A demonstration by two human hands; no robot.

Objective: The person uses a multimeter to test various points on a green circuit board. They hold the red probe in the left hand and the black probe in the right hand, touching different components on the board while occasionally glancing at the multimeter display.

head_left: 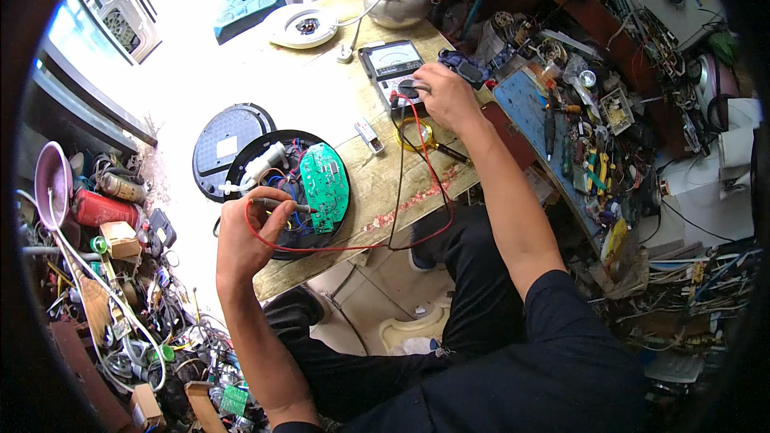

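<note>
My left hand (253,228) is closed round a dark test probe (281,204), its tip end at the green circuit board (323,184). That board lies in an opened round black housing (343,224) with loose wires and a white cylindrical part (266,162) beside it. My right hand (449,96) reaches to the analog multimeter (393,60), fingers closed at its black selector knob (410,88). A red test lead (437,172) loops from the meter toward my left hand. A black lead (399,196) hangs beside it; its far end is hard to follow.
The wooden table (369,176) also holds a yellow roll (413,135), a small box (369,136), a white round part (301,26) and a metal pot (397,2). Tools crowd the blue bench (521,104) at right. Scrap and a red cylinder (104,210) are piled at left.
</note>
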